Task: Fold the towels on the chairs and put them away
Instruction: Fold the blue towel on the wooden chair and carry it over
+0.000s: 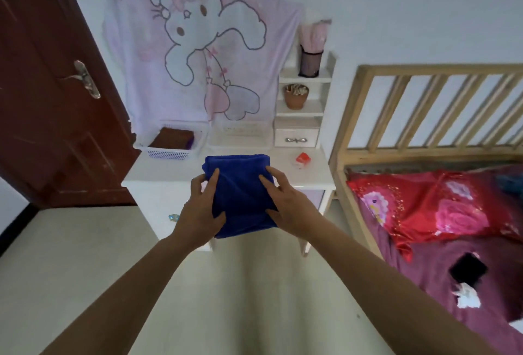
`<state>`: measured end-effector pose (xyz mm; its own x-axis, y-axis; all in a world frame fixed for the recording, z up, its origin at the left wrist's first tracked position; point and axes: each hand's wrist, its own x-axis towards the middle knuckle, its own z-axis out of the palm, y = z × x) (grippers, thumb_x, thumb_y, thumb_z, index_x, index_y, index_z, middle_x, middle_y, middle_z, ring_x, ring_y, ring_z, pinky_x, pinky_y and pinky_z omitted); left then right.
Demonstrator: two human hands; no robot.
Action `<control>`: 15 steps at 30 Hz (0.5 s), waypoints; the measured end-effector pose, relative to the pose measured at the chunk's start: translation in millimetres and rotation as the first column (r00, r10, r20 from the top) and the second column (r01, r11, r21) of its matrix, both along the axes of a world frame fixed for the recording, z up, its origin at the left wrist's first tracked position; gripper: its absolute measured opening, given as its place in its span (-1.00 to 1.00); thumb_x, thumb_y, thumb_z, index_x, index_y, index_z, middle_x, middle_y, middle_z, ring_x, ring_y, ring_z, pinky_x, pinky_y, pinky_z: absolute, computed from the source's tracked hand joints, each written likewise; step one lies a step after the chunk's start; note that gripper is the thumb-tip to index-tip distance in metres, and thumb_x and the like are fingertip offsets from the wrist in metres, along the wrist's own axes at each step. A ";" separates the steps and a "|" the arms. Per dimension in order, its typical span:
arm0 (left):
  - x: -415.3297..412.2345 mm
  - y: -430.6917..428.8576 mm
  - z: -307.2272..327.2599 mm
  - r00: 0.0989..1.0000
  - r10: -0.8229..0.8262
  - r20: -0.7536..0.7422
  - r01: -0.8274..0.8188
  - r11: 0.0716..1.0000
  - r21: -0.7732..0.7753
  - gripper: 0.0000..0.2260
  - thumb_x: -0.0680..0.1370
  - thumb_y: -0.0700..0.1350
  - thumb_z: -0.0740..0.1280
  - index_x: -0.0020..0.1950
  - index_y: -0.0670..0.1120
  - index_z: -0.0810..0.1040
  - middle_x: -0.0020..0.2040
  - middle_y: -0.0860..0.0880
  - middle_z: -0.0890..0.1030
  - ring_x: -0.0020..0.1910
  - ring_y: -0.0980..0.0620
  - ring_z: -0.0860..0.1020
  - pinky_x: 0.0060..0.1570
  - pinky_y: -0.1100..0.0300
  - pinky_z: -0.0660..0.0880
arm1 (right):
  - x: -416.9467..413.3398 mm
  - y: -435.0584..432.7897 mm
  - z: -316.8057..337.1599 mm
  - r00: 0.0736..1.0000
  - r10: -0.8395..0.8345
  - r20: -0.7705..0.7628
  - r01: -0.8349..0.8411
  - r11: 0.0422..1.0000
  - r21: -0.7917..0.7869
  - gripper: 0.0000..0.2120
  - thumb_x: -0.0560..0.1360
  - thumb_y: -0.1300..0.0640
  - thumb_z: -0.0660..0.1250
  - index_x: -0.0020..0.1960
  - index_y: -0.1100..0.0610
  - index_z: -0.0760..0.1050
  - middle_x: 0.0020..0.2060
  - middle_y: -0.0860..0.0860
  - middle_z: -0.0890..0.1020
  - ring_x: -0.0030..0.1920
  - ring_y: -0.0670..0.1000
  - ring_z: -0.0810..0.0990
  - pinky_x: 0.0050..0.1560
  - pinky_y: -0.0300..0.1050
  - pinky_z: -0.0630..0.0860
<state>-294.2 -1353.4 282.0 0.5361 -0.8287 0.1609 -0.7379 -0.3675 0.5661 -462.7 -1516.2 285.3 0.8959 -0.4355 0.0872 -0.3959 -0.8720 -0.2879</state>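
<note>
So both hands are on a folded blue towel [240, 193], held up right in front of the white desk [169, 170]. From this angle it covers the middle of the desk's front edge, and I honestly can't tell if its top edge touches the desktop or just hangs in front of it. The left hand [198, 207] grips the towel's left side, with fingers curled onto the front of the cloth and one digit wrapped round the edge. The right hand [285, 204] does the same on the right side, fingers laid across the front and clamping the fold. The towel is a chunky rectangle, layers stacked, bottom edge hanging below the hands. On the desk's back left corner sits a white basket [169, 153] with a folded brown towel [172, 138] in it and a sliver of purple cloth beside that. At the desk's back right is a small drawer unit [297, 135] with little shelves above it, holding a terracotta pot [296, 97] and, higher up, a black mesh cup [309, 62]. A small red packet [303, 159] lies on the desktop near its right end. A pink bunny blanket [198, 57] hangs behind the desk. Left of the desk is a dark red door [42, 100]; right of it is a wooden bed [424, 105] with a red floral pillow [424, 204] and a black phone [468, 269].
</note>
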 end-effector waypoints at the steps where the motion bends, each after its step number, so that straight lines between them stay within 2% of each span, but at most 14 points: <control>1: 21.2 -11.5 1.8 1.000 0.002 -0.004 -0.002 1.000 0.006 -0.15 0.46 -0.19 0.40 0.59 0.04 -0.07 0.48 -0.03 0.06 -0.09 -0.04 0.57 -0.14 0.12 0.59 | 19.1 -9.5 1.7 1.000 -0.008 0.012 0.008 1.000 0.002 -0.24 0.53 0.12 0.34 0.59 0.09 0.00 0.54 -0.08 -0.13 0.16 0.17 0.57 0.14 0.03 0.56; 6: 115.0 -66.1 13.0 0.999 -0.005 -0.041 0.006 1.000 0.026 -0.16 0.48 -0.20 0.38 0.59 0.04 -0.09 0.48 0.03 0.02 0.04 -0.04 0.54 -0.04 0.12 0.60 | 112.2 -62.1 7.2 1.000 -0.012 0.010 0.012 1.000 0.004 -0.27 0.54 0.12 0.32 0.59 0.09 0.02 0.54 -0.06 -0.10 0.12 0.13 0.58 0.09 -0.03 0.57; 10: 197.2 -111.9 5.0 1.000 0.020 -0.014 -0.020 0.999 0.028 -0.16 0.48 -0.21 0.38 0.59 0.02 -0.08 0.49 -0.02 0.01 0.09 -0.05 0.52 -0.01 0.13 0.57 | 201.6 -118.0 -4.3 0.999 0.036 0.011 -0.036 0.999 0.010 -0.26 0.54 0.11 0.33 0.59 0.08 0.00 0.54 -0.05 -0.11 0.12 0.14 0.58 0.11 -0.01 0.56; 15: 304.5 -154.4 -23.5 0.998 0.057 -0.026 -0.054 0.994 0.098 -0.15 0.46 -0.25 0.37 0.58 0.00 -0.09 0.48 -0.08 0.03 0.19 -0.07 0.47 0.03 0.35 0.38 | 320.9 -174.1 -39.9 0.992 0.130 -0.005 -0.129 0.987 0.093 -0.24 0.54 0.08 0.32 0.60 0.09 -0.03 0.55 -0.03 -0.13 0.23 0.15 0.52 0.22 -0.03 0.52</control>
